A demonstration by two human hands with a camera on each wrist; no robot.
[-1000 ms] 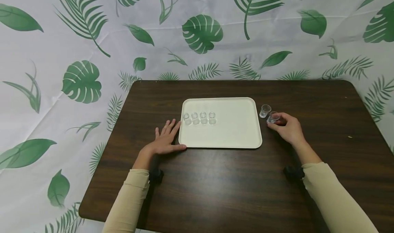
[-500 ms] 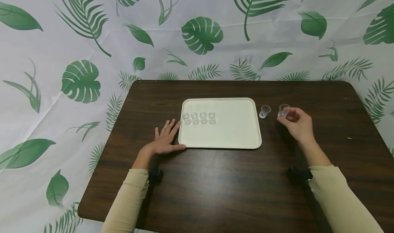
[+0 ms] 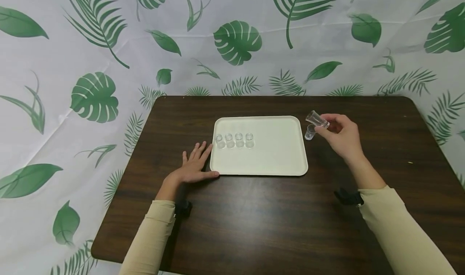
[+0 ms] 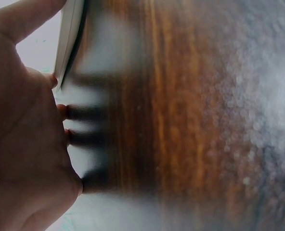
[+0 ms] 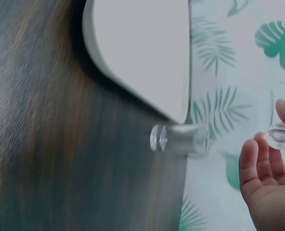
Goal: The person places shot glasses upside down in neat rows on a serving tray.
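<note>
My right hand [image 3: 346, 141] pinches a clear shot glass [image 3: 317, 119] by its base, above the table. That glass is tilted, its mouth toward the upper left. Below it, just off the tray's right edge, a second shot glass [image 3: 310, 133] stands upright on the table; the right wrist view shows this standing glass [image 5: 183, 138] near the tray corner. Several small clear glasses line up on the left half of the cream tray [image 3: 277, 150], seemingly mouth down. With fingers spread, my left hand [image 3: 193, 169] rests at the tray's lower left corner, thumb along the front edge.
The dark wood table [image 3: 261, 218] carries the tray at its middle. Behind it hangs a white cloth [image 3: 254, 4] with green leaf prints. A tiny pale speck [image 3: 410, 162] lies on the table's right side.
My right hand first moved right with its shot glass, away from the standing one, then back left and up. The glass went from upright to tilted. My left hand has stayed put.
</note>
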